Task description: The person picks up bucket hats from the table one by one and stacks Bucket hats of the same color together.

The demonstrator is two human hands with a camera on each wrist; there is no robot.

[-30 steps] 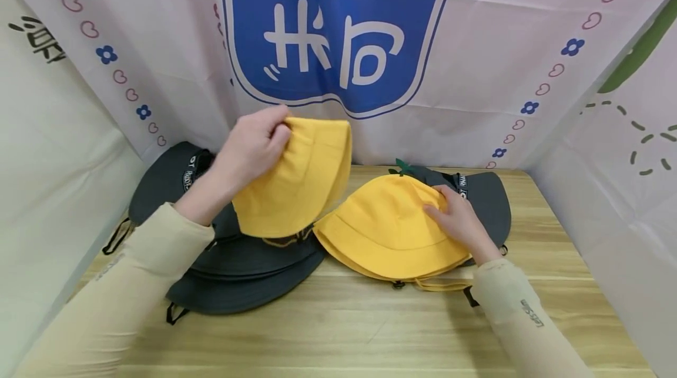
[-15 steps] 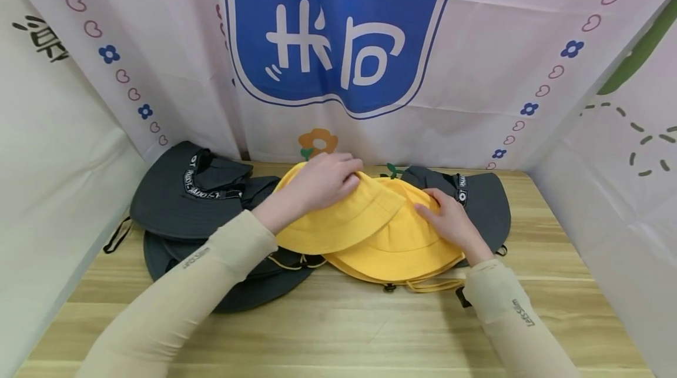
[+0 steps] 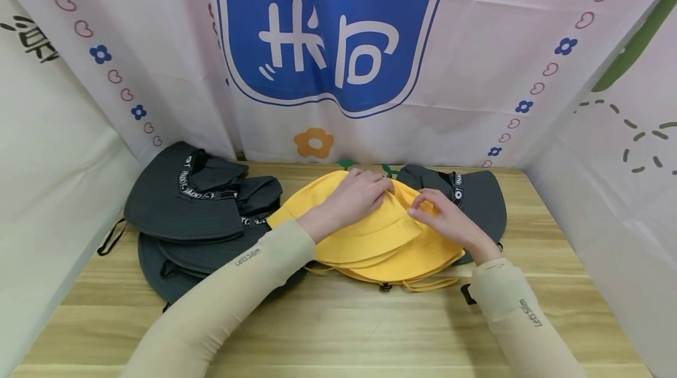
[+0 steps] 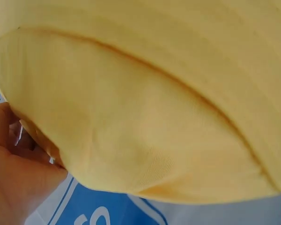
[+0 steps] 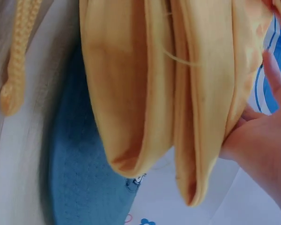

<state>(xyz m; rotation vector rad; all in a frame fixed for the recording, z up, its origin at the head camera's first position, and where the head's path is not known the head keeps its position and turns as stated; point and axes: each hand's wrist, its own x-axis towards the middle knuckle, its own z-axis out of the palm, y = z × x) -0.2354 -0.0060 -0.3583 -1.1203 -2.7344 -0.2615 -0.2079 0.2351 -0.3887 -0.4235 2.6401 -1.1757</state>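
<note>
A yellow bucket hat (image 3: 365, 240) lies overlapping another yellow bucket hat (image 3: 441, 251) in the middle of the table. My left hand (image 3: 354, 196) grips the upper hat by its crown; that hat's yellow cloth (image 4: 131, 108) fills most of the left wrist view. My right hand (image 3: 446, 222) holds the lower hat at its right side, thumb and fingers bent on the cloth. In the right wrist view the folded yellow brims (image 5: 126, 117) hang beside the right hand (image 5: 260, 145); some fingers are hidden behind them. A yellow cord (image 3: 431, 285) trails at the front.
Several dark grey hats (image 3: 185, 207) are piled at the left, with black straps. Another dark grey hat (image 3: 481, 207) lies behind the yellow ones at the right. Printed cloth walls (image 3: 449, 131) enclose the wooden table (image 3: 370, 331) on three sides.
My left hand has brought its yellow hat from above the grey pile rightward and down onto the other yellow hat. My right hand has stayed on the lower hat, shifting slightly.
</note>
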